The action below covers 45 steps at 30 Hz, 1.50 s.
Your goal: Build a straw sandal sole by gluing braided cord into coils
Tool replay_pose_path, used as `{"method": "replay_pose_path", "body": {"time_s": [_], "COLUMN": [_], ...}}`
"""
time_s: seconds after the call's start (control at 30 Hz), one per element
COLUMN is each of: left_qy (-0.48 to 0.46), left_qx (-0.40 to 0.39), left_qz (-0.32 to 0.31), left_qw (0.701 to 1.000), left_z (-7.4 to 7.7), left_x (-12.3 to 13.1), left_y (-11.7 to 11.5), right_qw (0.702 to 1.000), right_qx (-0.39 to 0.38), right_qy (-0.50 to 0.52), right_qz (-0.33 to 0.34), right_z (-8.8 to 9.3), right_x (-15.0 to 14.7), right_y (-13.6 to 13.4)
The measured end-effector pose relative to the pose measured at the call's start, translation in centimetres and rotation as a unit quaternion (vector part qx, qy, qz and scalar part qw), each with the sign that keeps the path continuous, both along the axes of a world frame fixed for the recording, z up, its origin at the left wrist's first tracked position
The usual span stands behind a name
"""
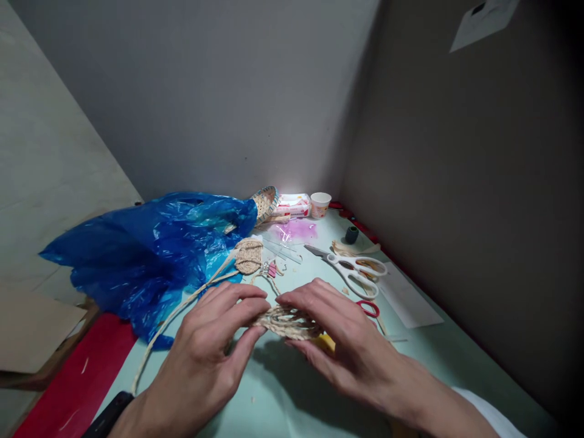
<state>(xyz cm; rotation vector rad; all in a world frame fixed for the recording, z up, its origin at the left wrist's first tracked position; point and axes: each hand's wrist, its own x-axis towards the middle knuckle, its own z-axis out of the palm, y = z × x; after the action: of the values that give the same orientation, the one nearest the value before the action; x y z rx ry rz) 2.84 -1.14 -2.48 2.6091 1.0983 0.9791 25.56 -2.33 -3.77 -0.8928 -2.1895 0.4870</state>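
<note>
Nearest in the head view, the left hand (pixel 214 340) pinches one end of a braided straw piece (pixel 289 325) between thumb and fingers; the right hand (pixel 347 340) grasps its other end, thumb below. The piece is held over the pale green table (pixel 278 389). Just beyond are a woven patch (pixel 249 257) and a pink clip (pixel 272 269). A blue bag (pixel 150 243) spreads leftward; white-handled scissors (pixel 336 260) lie to the right, a paper cup (pixel 320 208) farther back.

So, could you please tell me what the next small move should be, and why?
Perhaps gently press the strands of the braided piece closer together: the left hand and right hand hold its opposite ends, and gaps show between its strands.
</note>
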Motion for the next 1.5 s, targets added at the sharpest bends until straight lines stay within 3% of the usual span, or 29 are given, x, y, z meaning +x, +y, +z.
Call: {"method": "replay_pose_path", "body": {"time_s": [0.2, 0.4, 0.67, 0.73, 0.8, 0.9, 1.0, 1.23, 1.43, 1.5], "left_qy": [0.032, 0.036, 0.018, 0.019, 0.01, -0.017, -0.045, -0.132, -0.256, -0.281], "left_qx": [-0.024, -0.065, 0.009, -0.039, -0.136, -0.289, -0.391, -0.508, -0.608, -0.62], "left_qz": [0.019, -0.007, -0.044, -0.022, 0.012, 0.033, 0.004, 0.008, 0.022, 0.016], "left_qw": [0.999, 0.997, 0.999, 0.999, 0.991, 0.956, 0.919, 0.851, 0.751, 0.732], "left_z": [-0.5, -0.2, -0.6, -0.6, -0.3, 0.6, 1.1, 0.3, -0.3, -0.5], "left_x": [-0.2, 0.0, 0.1, -0.1, -0.5, -0.7, -0.5, 0.1, 0.5, 0.5], "left_y": [0.2, 0.3, 0.3, 0.5, 0.8, 1.3, 1.7, 1.8, 1.1, 1.1], "right_qw": [1.0, 1.0, 1.0, 1.0, 0.999, 0.999, 0.998, 0.994, 0.993, 0.993], "right_qx": [0.001, -0.009, -0.011, -0.017, -0.027, -0.041, -0.042, -0.045, -0.042, -0.04], "right_qy": [0.01, -0.006, -0.008, -0.008, -0.01, -0.011, -0.018, -0.047, -0.065, -0.067], "right_qz": [-0.01, 0.008, 0.024, 0.023, 0.025, 0.034, 0.052, 0.082, 0.085, 0.085], "right_z": [-0.5, -0.7, -0.6, -0.6, -0.5, -0.3, -0.3, -0.4, -0.4, -0.3], "right_x": [0.1, 0.0, 0.2, 0.4, 0.6, 0.7, 0.7, 0.9, 1.0, 1.0], "right_y": [0.5, 0.4, 0.6, 0.8, 0.9, 1.1, 1.0, 0.9, 1.4, 1.5]}}
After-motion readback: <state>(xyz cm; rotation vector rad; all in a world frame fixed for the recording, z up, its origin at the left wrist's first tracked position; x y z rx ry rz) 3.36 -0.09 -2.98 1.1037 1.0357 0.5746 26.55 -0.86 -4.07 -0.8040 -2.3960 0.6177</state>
